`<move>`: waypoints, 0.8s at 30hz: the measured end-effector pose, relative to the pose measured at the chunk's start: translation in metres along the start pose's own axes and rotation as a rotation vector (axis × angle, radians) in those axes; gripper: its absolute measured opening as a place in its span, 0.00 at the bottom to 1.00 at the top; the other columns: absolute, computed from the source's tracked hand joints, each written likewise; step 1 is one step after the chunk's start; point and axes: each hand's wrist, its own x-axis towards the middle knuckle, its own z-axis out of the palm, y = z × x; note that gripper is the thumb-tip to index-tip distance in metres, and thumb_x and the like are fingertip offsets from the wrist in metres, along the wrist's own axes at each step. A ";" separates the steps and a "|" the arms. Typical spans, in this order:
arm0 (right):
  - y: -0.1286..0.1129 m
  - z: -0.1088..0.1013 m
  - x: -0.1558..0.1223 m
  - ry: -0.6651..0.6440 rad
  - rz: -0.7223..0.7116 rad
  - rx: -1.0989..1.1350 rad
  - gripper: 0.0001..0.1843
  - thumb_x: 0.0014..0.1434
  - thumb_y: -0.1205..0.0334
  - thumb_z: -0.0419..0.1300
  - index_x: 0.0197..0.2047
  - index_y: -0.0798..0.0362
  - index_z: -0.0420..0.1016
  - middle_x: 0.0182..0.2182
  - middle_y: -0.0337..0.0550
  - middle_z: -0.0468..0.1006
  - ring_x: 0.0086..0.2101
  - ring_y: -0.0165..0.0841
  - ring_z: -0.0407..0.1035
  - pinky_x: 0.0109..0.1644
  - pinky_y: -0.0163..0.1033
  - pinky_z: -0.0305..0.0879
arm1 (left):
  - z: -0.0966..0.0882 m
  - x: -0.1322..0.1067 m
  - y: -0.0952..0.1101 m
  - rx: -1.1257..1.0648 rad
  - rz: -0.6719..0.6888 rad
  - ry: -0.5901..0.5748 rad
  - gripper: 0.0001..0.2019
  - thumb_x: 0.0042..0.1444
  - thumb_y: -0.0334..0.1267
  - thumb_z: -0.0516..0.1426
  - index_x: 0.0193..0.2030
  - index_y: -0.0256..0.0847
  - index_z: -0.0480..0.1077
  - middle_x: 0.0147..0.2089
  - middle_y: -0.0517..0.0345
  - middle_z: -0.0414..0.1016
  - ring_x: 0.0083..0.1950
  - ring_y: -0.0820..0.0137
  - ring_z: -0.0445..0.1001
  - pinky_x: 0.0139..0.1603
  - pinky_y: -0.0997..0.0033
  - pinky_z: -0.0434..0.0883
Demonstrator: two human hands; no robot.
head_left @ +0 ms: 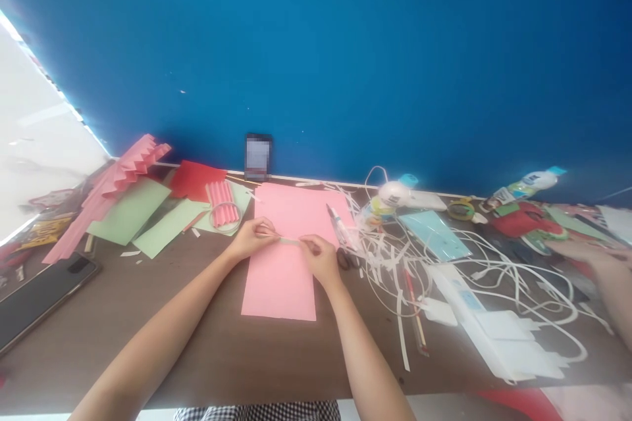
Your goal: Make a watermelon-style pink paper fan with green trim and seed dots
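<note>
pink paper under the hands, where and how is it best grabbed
The pink paper is probably best pinched by a near corner, coming from the wearer's side: it lies flat on the table, and its near end is uncovered, while the left hand and right hand hold a thin strip over its middle.

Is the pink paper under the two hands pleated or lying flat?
Lying flat: the pink paper shows a smooth surface and straight edges, no pleats. I cannot tell whether it is doubled over.
</note>
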 end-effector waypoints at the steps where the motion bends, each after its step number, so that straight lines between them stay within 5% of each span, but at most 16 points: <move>1: -0.002 0.001 0.000 -0.013 -0.049 -0.081 0.08 0.51 0.56 0.58 0.33 0.47 0.76 0.30 0.42 0.77 0.34 0.37 0.69 0.42 0.43 0.61 | 0.001 0.000 -0.001 -0.006 0.015 -0.003 0.12 0.41 0.41 0.63 0.29 0.40 0.64 0.30 0.54 0.77 0.36 0.63 0.76 0.38 0.67 0.71; 4: -0.007 0.005 -0.001 -0.052 -0.141 -0.267 0.09 0.49 0.53 0.61 0.34 0.45 0.77 0.32 0.42 0.78 0.37 0.39 0.67 0.48 0.45 0.54 | 0.005 -0.002 -0.002 -0.037 0.048 -0.075 0.12 0.42 0.41 0.62 0.28 0.40 0.63 0.30 0.53 0.77 0.37 0.63 0.76 0.40 0.66 0.70; 10: -0.004 0.006 0.000 -0.125 -0.114 -0.326 0.10 0.54 0.56 0.57 0.25 0.47 0.75 0.24 0.39 0.77 0.29 0.34 0.67 0.41 0.42 0.55 | 0.000 -0.001 -0.001 -0.035 -0.007 -0.105 0.14 0.40 0.42 0.63 0.31 0.40 0.65 0.30 0.54 0.78 0.37 0.62 0.76 0.38 0.66 0.70; 17: 0.000 -0.011 0.003 -0.073 0.111 0.012 0.07 0.49 0.58 0.58 0.26 0.50 0.76 0.27 0.40 0.77 0.30 0.35 0.71 0.34 0.38 0.63 | -0.011 0.003 -0.004 -0.038 -0.127 -0.019 0.21 0.41 0.45 0.63 0.42 0.40 0.70 0.35 0.52 0.78 0.34 0.63 0.76 0.30 0.70 0.70; 24: 0.008 -0.017 0.007 -0.002 0.201 0.143 0.07 0.46 0.58 0.61 0.28 0.52 0.77 0.31 0.43 0.79 0.34 0.37 0.71 0.41 0.42 0.66 | -0.016 0.006 -0.005 -0.251 -0.170 0.040 0.26 0.38 0.45 0.65 0.45 0.37 0.71 0.42 0.46 0.76 0.45 0.60 0.73 0.47 0.62 0.69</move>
